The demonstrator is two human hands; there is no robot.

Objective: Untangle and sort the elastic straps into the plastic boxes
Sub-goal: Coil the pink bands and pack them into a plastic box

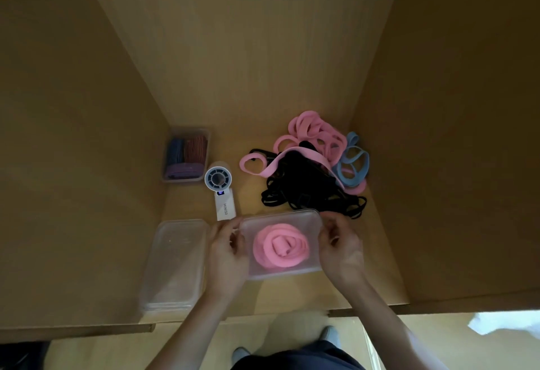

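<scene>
the person is holding a clear box (280,215) over the near middle of the surface (233,141), one hand at each short side. the left hand (226,252) is gripping the box's left side with its fingers curled round that edge, and the right hand (342,248) is gripping the right side, its fingers bent in over the far right corner of the box. a pink coil (280,248) of strap is lying rolled up inside the box, showing hazily through the plastic; whether a lid is sitting on top is not clear. the unsorted tangle (306,177) is lying in the far right corner of the surface, just beyond the box: pink straps (314,136) are looping at the far side, black straps (304,185) are bunching in the middle and reaching almost to the box's far rim, and a blue strap (355,162) is curling against the right wall. a second box (187,130) is sitting in the far left corner, holding folded blue, reddish and purple straps side by side. a small white fan (220,188) marked miniso is lying between that box and the tangle, its handle pointing toward the near edge. a stack (175,264) of clear plastic pieces is resting along the left edge, just beside the left hand.
</scene>
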